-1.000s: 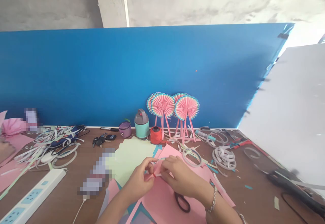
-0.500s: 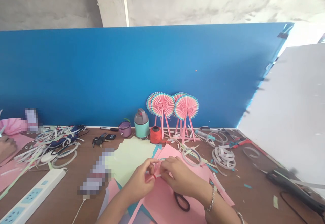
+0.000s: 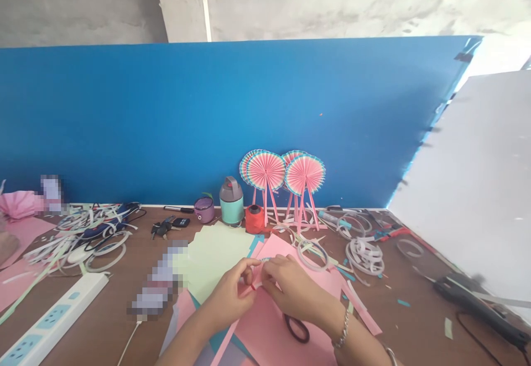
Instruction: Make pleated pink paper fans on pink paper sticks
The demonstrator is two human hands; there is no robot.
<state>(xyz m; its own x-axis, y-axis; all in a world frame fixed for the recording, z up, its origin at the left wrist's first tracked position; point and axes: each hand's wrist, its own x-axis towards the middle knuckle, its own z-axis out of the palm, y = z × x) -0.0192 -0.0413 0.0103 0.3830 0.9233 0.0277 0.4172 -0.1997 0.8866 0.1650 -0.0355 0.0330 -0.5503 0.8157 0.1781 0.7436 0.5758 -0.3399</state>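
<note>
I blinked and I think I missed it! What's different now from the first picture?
Very little. The left hand seems to have edged slightly right, its fingers still on the folded pink paper; the right hand stays beside it on the same paper. Nothing was visibly let go or newly picked up. At the far left, another person's hand has shifted a bit. The fans stand as before.

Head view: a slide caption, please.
Left hand and right hand hold pink paper; round pleated fans stand beyond.
</note>
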